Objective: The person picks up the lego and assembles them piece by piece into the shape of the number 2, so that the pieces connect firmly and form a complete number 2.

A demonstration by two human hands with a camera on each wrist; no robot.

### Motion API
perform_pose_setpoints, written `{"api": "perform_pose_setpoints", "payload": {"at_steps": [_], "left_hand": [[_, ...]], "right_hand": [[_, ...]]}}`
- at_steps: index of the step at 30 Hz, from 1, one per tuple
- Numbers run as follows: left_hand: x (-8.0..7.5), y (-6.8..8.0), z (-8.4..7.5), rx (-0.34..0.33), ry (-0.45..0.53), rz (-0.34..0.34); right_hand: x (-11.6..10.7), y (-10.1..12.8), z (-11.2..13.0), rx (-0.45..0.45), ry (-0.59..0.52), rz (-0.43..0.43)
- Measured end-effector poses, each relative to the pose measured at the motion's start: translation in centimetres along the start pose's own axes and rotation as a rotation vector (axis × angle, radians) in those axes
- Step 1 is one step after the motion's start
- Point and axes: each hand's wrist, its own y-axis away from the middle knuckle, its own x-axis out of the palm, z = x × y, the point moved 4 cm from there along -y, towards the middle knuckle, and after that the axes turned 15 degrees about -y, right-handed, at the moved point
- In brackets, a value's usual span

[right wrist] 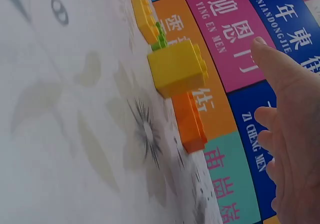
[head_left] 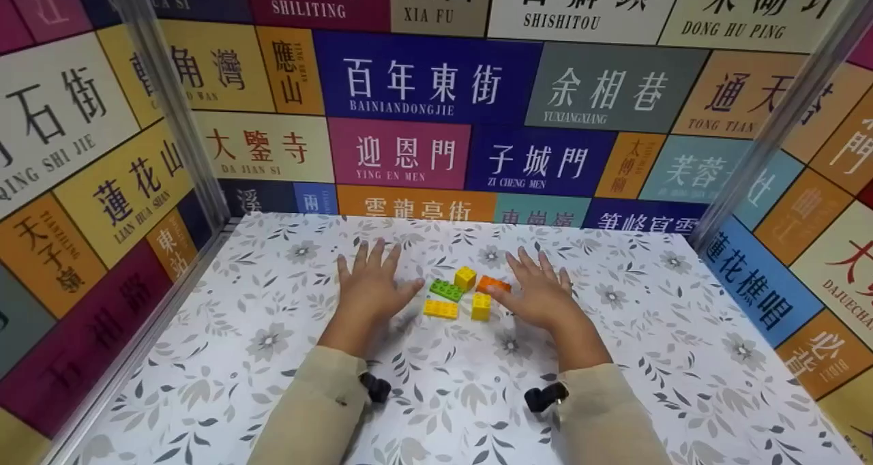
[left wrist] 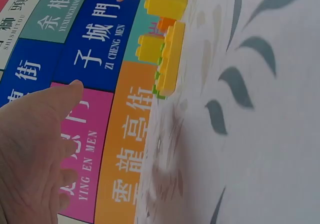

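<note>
3 yellow bricks [head_left: 466, 277], 1 green brick [head_left: 446, 290], 1 orange brick [head_left: 494, 284]; grey-leaf white tabletop [head_left: 273, 356].

1. Green brick [head_left: 446, 290] — a flat studded plate, lying on the worktop at the left of the cluster, studs up.
2. Long yellow brick [head_left: 440, 308] — flat, just in front of the green one.
3. Small yellow cube brick [head_left: 465, 277] — at the back of the cluster, studs up.
4. Orange brick [head_left: 493, 284] — flat, at the right.
5. Another yellow brick [head_left: 481, 306] — upright block, just in front of the orange one.
</note>
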Motion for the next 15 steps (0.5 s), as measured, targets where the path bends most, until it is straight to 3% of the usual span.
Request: {"api": "perform_pose_setpoints", "payload": {"at_steps": [10,12,15], "left_hand": [[0.0,0.1,-1.7,0.051,0.02,-0.034],[0.2,0.1,-2.0,0.072,0.063,-0.018],[0.7,0.1,-2.4,0.098,0.179,0.062]], "right_hand": [[0.9,-0.4,1.9,-0.011,-0.062,-0.002],[0.8,-0.4,2.0,-0.015,-0.094,-0.017],[0.6,-0.3,2.0,-0.028,-0.188,-0.038]]}}
